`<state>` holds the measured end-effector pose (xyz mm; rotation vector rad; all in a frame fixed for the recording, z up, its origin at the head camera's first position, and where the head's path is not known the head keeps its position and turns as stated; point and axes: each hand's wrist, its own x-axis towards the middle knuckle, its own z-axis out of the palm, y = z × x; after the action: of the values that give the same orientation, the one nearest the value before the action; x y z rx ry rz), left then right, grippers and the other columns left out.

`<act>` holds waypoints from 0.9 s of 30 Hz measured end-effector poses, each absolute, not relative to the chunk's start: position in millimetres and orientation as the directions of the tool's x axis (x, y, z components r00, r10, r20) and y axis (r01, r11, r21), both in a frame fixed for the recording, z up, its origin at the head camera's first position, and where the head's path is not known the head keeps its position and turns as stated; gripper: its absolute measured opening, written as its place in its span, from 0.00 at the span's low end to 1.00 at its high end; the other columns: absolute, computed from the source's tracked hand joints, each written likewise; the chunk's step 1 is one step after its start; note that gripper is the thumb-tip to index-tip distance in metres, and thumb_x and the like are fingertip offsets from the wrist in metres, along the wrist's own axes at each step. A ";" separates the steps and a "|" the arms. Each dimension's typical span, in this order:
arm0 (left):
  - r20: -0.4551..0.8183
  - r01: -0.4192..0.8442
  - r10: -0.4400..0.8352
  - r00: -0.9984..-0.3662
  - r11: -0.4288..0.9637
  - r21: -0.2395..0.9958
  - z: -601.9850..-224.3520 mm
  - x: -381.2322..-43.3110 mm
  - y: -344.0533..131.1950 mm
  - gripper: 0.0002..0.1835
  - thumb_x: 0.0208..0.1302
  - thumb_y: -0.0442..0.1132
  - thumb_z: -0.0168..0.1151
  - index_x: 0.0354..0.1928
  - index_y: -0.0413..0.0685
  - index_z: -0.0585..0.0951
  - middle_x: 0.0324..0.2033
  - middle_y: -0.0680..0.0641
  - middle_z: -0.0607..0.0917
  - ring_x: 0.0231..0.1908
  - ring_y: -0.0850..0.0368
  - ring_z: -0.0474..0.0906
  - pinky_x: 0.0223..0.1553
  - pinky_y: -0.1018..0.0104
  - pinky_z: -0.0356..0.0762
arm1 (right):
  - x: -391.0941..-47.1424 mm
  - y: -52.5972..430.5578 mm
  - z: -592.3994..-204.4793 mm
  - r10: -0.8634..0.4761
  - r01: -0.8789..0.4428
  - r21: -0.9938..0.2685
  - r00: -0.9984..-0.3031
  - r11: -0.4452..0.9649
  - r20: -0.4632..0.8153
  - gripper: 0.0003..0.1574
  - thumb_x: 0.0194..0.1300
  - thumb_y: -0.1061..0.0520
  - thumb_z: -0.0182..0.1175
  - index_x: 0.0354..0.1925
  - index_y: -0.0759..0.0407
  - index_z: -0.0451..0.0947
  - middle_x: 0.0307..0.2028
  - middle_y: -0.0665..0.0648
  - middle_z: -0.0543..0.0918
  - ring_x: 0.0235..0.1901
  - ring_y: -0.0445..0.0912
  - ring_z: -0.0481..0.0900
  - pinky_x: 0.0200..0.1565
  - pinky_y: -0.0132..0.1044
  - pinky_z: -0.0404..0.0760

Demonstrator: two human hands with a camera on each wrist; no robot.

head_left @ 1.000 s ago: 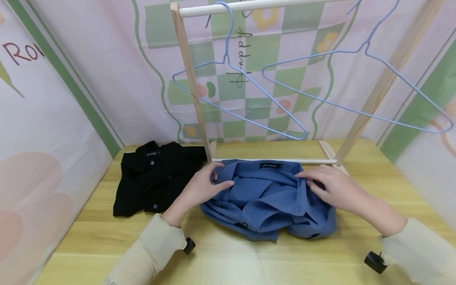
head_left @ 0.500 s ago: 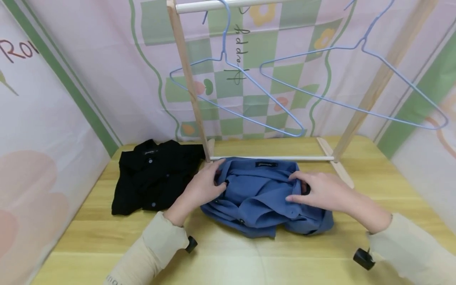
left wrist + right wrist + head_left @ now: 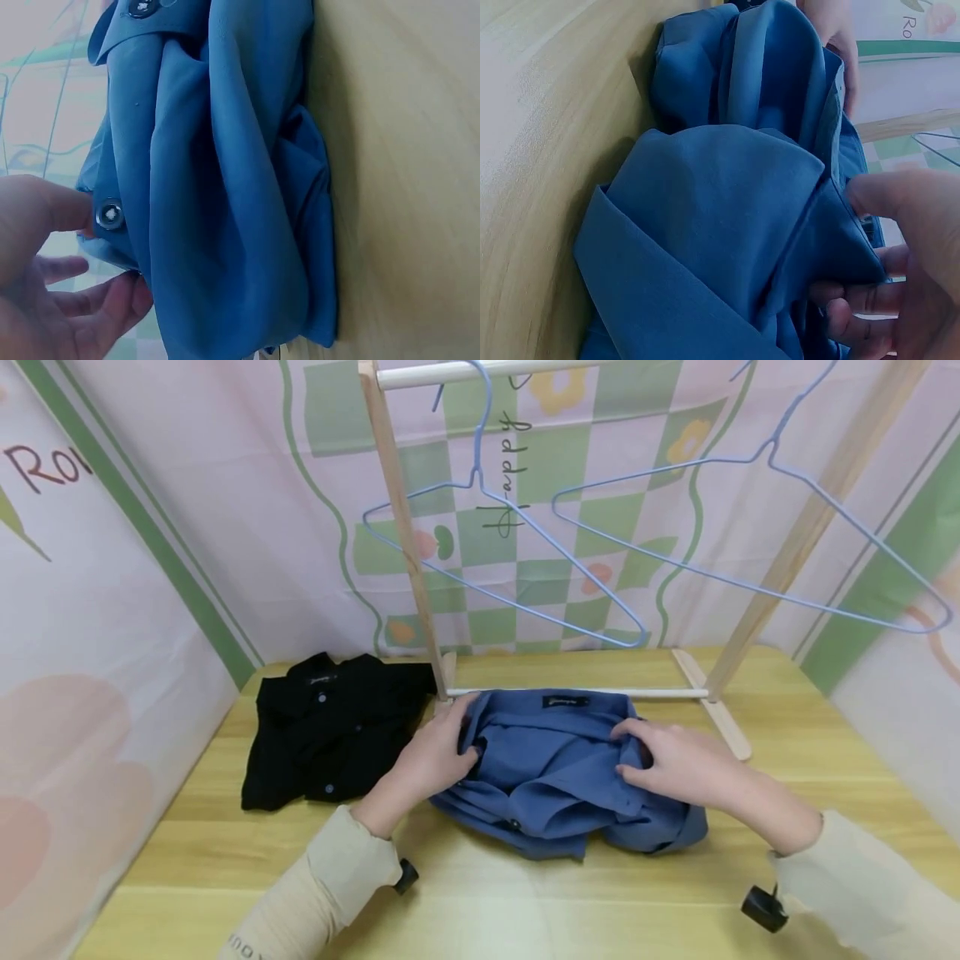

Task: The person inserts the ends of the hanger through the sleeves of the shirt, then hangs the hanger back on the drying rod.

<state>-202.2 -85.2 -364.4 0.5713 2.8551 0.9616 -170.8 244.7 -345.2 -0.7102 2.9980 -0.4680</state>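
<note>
A blue buttoned shirt [image 3: 555,768] lies bunched on the table, its collar and dark label at the far side. My left hand [image 3: 431,756] grips the left side of the collar. In the left wrist view its thumb touches the cloth beside a dark button [image 3: 110,214], with fingers curled behind. On the other side, my right hand [image 3: 682,762] pinches the collar edge. The right wrist view has that hand's thumb over the blue cloth [image 3: 705,195] and its fingers curled beneath. Folds hide some fingertips.
A black shirt [image 3: 330,735] lies on the table at the left. Behind the blue shirt stands a wooden rack [image 3: 395,485], with a left blue hanger [image 3: 476,468] and a right blue hanger [image 3: 772,443] above. Printed fabric walls [image 3: 165,635] enclose the table.
My right hand has moved inward to the left and taken hold of the collar's right side. The left hand has closed further onto the left side. The shirt stays in place.
</note>
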 end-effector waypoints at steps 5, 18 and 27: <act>0.148 0.358 0.352 -0.924 0.664 0.657 -362.6 -203.3 -89.2 0.34 0.70 0.29 0.59 0.76 0.50 0.63 0.59 0.41 0.80 0.16 0.58 0.67 0.18 0.65 0.66 | -172.0 244.9 -345.3 -0.435 -0.445 -0.285 -0.895 0.849 0.104 0.20 0.65 0.51 0.70 0.51 0.59 0.80 0.45 0.60 0.85 0.37 0.50 0.82 0.34 0.46 0.79; 0.160 0.392 0.369 -0.916 0.730 0.560 -356.0 -205.0 -93.2 0.15 0.72 0.29 0.55 0.49 0.49 0.88 0.62 0.40 0.78 0.51 0.43 0.79 0.36 0.58 0.75 | -174.2 249.0 -334.0 -0.431 -0.463 -0.246 -0.885 0.852 0.175 0.15 0.63 0.52 0.73 0.39 0.55 0.76 0.30 0.49 0.77 0.23 0.41 0.68 0.27 0.38 0.69; 0.079 0.332 0.339 -0.937 0.803 0.495 -359.8 -202.7 -89.3 0.18 0.73 0.33 0.58 0.62 0.42 0.83 0.67 0.33 0.75 0.12 0.55 0.68 0.14 0.69 0.65 | -174.1 255.6 -322.8 -0.434 -0.492 -0.210 -0.860 0.845 0.270 0.09 0.59 0.67 0.67 0.38 0.56 0.81 0.37 0.55 0.83 0.30 0.47 0.75 0.33 0.47 0.76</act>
<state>-202.7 -89.3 -359.8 0.5534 2.9700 0.8107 -174.1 255.6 -322.8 -0.8179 3.2206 -0.4630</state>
